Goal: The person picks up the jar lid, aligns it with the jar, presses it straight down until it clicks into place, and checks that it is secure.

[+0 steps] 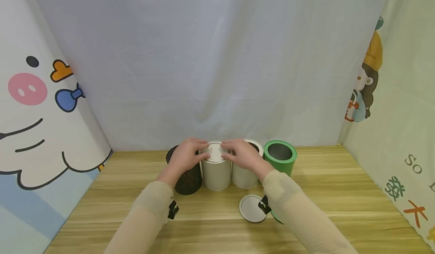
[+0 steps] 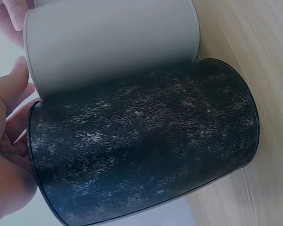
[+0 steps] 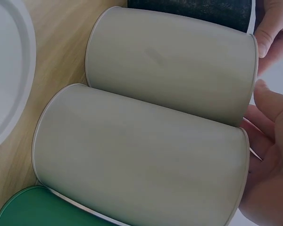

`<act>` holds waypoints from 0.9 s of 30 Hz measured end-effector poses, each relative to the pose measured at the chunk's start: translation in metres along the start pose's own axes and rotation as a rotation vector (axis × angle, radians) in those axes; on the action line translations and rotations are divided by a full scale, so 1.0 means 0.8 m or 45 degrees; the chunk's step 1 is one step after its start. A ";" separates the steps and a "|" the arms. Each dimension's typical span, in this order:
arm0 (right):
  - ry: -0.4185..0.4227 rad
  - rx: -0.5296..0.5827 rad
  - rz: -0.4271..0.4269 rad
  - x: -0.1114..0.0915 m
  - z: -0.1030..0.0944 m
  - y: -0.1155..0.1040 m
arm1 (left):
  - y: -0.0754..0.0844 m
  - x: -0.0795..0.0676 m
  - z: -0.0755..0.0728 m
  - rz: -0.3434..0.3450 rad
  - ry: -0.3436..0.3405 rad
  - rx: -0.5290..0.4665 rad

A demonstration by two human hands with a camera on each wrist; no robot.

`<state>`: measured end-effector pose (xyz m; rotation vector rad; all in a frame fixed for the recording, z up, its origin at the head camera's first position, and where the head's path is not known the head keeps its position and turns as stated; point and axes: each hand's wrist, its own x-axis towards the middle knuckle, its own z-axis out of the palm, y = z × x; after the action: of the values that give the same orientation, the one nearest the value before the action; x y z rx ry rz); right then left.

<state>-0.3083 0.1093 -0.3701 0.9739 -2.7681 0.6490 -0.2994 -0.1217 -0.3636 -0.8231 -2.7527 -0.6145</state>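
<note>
Four cylindrical cans stand side by side at the back of the table. A white lid (image 1: 215,153) sits on top of the white can (image 1: 216,176) second from the left. From the left, my left hand (image 1: 185,155) reaches over the black mottled can (image 2: 146,150) and touches that lid's edge with thumb and fingertips. My right hand (image 1: 245,154) does the same from the right, above the other white can (image 3: 141,150), whose top is uncovered. The two hands face each other, with extended fingers. Whether the lid is fully seated cannot be seen.
At the right end stands a green can (image 1: 284,165) with an open top. A loose white lid (image 1: 252,208) lies on the wooden table (image 1: 210,231) in front. Beside it a green disc (image 1: 276,217) is mostly hidden by my right sleeve. A pale curtain (image 1: 217,65) hangs close behind.
</note>
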 end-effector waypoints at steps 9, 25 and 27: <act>-0.021 -0.012 0.054 0.002 0.001 -0.003 | -0.004 0.000 0.003 -0.006 -0.016 -0.051; -0.077 -0.044 0.072 0.001 -0.004 -0.014 | -0.009 0.003 0.006 0.029 -0.048 -0.036; -0.085 -0.052 0.070 0.002 -0.005 -0.014 | -0.009 0.004 0.006 0.026 -0.052 -0.027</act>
<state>-0.3025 0.1020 -0.3623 0.9311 -2.8631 0.5751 -0.3060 -0.1236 -0.3690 -0.8773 -2.7752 -0.6309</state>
